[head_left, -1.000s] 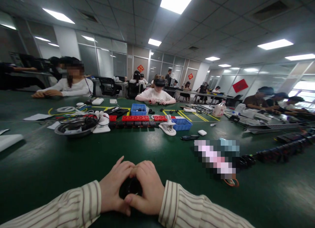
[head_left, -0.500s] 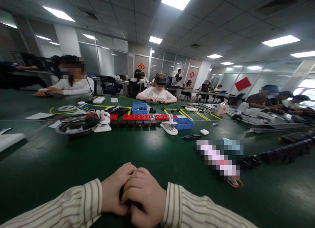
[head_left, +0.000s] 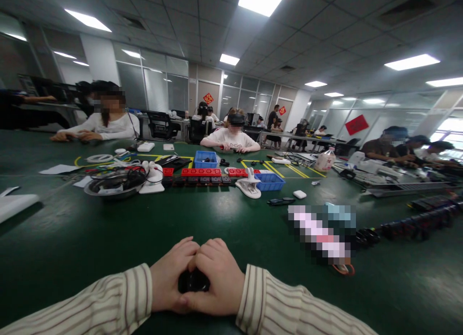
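My left hand (head_left: 170,277) and my right hand (head_left: 220,279) meet over the near part of the green table (head_left: 119,243), with fingertips and thumbs touching. Between the two palms sits a small glossy black object (head_left: 195,281), rounded in outline; its kind cannot be made out. Both hands are closed around it, and the fingers hide its far side and edges. Striped cuffs cover both wrists.
A phone-like blurred item (head_left: 318,234) lies to the right. Farther back are a white earbud case (head_left: 299,194), a white clip (head_left: 249,185), blue bins (head_left: 269,181), red power strips (head_left: 200,172) and a metal bowl (head_left: 108,194). Several people sit around.
My right hand's fingers have shifted up and its thumb has come across to my left thumb. More of the black object shows between the palms.
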`<state>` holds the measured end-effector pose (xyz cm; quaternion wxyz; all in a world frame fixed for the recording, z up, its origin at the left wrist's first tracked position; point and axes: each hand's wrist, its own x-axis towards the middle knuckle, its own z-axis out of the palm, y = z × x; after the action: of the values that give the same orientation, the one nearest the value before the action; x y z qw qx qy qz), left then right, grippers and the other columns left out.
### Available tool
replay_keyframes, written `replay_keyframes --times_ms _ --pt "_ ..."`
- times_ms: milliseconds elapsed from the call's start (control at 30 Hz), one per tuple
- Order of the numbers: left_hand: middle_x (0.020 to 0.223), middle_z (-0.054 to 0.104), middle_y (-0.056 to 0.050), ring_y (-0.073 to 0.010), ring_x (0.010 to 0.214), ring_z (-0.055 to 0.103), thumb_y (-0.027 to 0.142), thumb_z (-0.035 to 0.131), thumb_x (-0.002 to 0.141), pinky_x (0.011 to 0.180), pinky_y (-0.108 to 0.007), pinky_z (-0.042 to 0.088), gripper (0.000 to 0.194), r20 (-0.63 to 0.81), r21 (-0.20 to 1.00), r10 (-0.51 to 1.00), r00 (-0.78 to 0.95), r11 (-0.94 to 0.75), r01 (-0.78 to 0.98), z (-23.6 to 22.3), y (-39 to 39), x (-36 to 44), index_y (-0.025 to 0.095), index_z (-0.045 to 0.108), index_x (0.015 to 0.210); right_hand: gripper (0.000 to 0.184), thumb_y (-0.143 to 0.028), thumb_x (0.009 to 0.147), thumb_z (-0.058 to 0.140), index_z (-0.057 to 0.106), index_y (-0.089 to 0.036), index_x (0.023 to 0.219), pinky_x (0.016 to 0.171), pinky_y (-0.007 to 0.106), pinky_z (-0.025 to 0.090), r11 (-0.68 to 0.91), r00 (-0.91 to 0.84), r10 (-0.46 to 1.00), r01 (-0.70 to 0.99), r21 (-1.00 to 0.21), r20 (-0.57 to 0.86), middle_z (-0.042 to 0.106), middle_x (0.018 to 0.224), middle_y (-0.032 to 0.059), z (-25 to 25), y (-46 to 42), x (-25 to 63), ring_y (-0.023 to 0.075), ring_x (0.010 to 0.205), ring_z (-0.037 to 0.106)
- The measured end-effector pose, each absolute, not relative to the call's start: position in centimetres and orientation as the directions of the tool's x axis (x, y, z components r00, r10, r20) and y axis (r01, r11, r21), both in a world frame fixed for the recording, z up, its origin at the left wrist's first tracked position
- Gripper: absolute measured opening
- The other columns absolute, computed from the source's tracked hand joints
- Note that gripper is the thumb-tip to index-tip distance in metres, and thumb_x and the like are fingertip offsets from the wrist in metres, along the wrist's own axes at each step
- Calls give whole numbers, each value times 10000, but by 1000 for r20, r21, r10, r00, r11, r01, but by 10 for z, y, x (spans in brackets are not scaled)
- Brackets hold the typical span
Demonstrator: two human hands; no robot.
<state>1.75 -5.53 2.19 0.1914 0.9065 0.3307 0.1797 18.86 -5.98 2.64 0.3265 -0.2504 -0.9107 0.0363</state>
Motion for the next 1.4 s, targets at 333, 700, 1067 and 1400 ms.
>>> replay_keyframes --times_ms 333,700,1067,1400 --pt "1059 582 -43 -312 1040 510 262 699 505 1070 -558 206 454 152 558 600 786 -708 433 33 -57 22 231 628 953 209 -345 723 407 517 -203 830 812 342 372 954 -730 269 112 -279 628 634 776 15 28 -59 189 177 831 538" --pt "1102 570 -85 -313 1054 496 605 698 589 1042 -665 3 764 221 489 625 749 -736 469 27 -58 16 233 473 1218 746 -832 765 136 483 -172 746 644 310 343 839 -514 537 405 -362 669 515 705 29 30 -63 189 159 649 446" --pt "969 551 -13 -272 985 513 307 732 476 1079 -519 199 378 209 466 623 753 -741 484 17 -51 16 230 620 828 163 -330 713 477 534 -192 778 750 312 373 937 -685 348 230 -263 640 613 756 10 28 -59 190 156 763 519" --pt "1183 544 -71 -319 1118 491 535 705 599 1080 -574 151 696 249 481 635 732 -736 475 18 -52 12 246 501 1198 470 -557 881 265 520 -176 985 828 358 372 955 -672 288 152 -253 682 627 950 68 33 -61 192 194 917 527"
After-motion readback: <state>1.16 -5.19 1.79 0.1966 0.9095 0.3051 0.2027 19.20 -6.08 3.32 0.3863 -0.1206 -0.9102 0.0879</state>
